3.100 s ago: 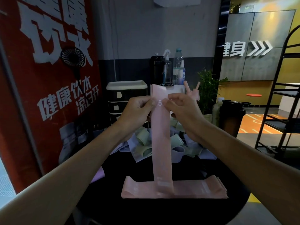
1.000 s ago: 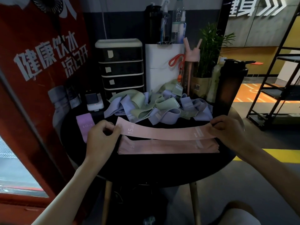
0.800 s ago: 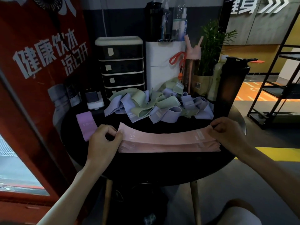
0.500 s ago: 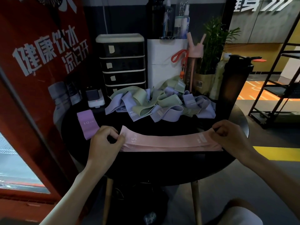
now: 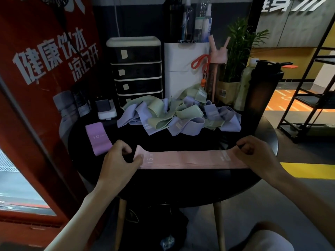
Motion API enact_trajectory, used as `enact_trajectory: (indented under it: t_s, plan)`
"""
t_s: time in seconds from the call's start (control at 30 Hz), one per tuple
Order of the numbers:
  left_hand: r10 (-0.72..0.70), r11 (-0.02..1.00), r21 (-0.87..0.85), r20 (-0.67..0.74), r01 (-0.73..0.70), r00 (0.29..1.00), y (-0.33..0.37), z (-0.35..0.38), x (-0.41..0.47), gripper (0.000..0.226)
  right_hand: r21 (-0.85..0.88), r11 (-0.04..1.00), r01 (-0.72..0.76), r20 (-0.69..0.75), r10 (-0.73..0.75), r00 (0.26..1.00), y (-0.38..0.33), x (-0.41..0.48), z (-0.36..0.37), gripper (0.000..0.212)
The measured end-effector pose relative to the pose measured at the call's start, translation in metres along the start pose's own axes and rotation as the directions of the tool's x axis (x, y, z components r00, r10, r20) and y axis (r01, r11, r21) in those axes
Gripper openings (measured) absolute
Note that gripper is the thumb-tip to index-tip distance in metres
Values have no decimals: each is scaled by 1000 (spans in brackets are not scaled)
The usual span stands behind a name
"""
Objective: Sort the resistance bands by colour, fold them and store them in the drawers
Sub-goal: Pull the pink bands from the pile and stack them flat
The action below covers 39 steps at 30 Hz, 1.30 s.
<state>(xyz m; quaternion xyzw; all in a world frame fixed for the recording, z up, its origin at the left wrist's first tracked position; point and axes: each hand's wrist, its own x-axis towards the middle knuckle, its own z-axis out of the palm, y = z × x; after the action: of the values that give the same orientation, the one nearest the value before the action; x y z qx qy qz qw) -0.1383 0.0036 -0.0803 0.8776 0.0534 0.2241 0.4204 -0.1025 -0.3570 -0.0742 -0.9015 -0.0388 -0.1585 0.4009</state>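
Observation:
A pink band marked 15 (image 5: 186, 159) lies stretched flat on top of the pink stack across the round black table (image 5: 181, 185). My left hand (image 5: 120, 161) pinches its left end and my right hand (image 5: 257, 154) pinches its right end. Behind it sits a tangled pile of lilac and green bands (image 5: 177, 116). A folded purple band marked 10 (image 5: 98, 138) lies at the table's left. The black drawer unit (image 5: 136, 71) with several drawers stands shut at the back.
A white box (image 5: 184, 69) with bottles on top, a pink bottle (image 5: 216, 69), a potted plant (image 5: 239, 51) and a tall dark shaker (image 5: 262, 93) crowd the back right. A small white device (image 5: 106, 109) sits back left. A red poster (image 5: 45, 69) stands left, a black rack (image 5: 311, 87) right.
The pink band went from hanging upright between both hands to being stretched sideways and lowered onto the pink stack. My view tilted down towards the table.

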Motion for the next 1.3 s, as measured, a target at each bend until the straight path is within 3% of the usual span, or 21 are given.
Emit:
enact_trajectory:
  t_s: [0.13, 0.2, 0.3, 0.4, 0.5, 0.57, 0.63, 0.9, 1.3]
  plan:
    - [88, 996, -36, 86, -85, 992, 0, 0, -1, 39, -5, 1000, 18, -15, -18, 1000, 0, 0, -1, 12]
    - [234, 970, 53, 94, -239, 968, 2, -2, 0, 36, -25, 1000, 15, -11, -15, 1000, -1, 0, -1, 12]
    - [467, 824, 241, 224, -513, 855, 22, -2, 5, 38, -118, 992, 54, -55, -61, 997, -7, 2, 0, 14]
    - [511, 727, 241, 434, -642, 742, 50, 9, 11, 37, -304, 919, 251, -40, -276, 960, -18, 7, 3, 14]
    - [433, 715, 217, 608, -664, 665, 66, 25, 20, 41, -441, 750, 493, 219, -443, 869, -38, 8, 6, 26]
    - [399, 728, 195, 660, -657, 637, 71, 30, 23, 41, -445, 687, 575, 395, -425, 814, -50, 9, 12, 40]
    - [378, 742, 182, 682, -646, 626, 71, 34, 26, 40, -445, 668, 597, 482, -384, 788, -56, 12, 21, 41]
    - [350, 825, 49, 738, -563, 577, 62, 43, 32, 28, -351, 755, 553, 528, -329, 783, -58, 17, 28, 11]
    - [367, 805, 35, 754, -592, 544, 59, 46, 40, 41, -295, 781, 551, 554, -330, 764, -54, 20, 28, 27]
